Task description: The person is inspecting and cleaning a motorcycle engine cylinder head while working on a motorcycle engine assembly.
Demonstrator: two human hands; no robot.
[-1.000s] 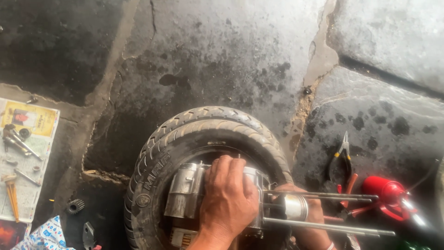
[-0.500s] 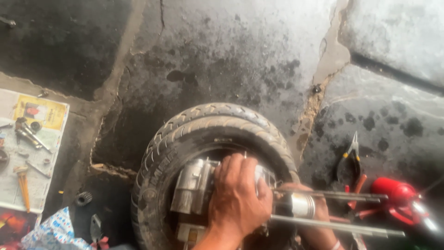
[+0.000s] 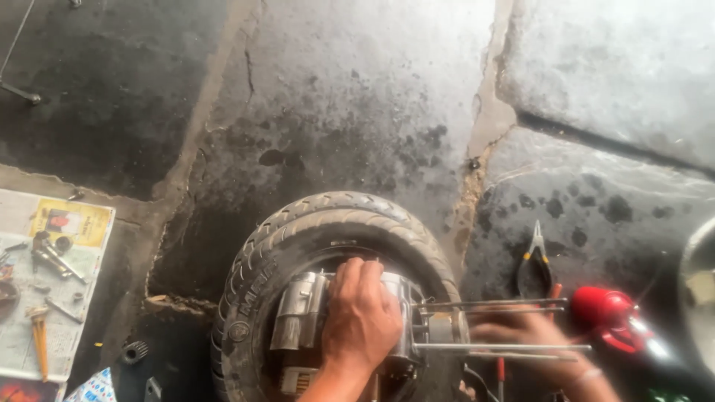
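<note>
My left hand [image 3: 363,316] stays clamped on the metal engine block [image 3: 313,316] resting inside the tyre [image 3: 328,223]. My blurred right hand [image 3: 521,335] has shifted along the long studs [image 3: 491,304]; its grip is unclear.

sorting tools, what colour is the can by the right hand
Red can, clearest in the head view.

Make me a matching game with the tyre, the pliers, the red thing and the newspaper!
Things:
1. tyre
2. pliers
3. red tool
4. newspaper

Places:
A. far left, small metal parts lying on it
B. on the stone floor, just above the red tool
C. around the metal engine block under the left hand
D. right, past the long metal rods

Pairs: 1-C, 2-B, 3-D, 4-A
</note>
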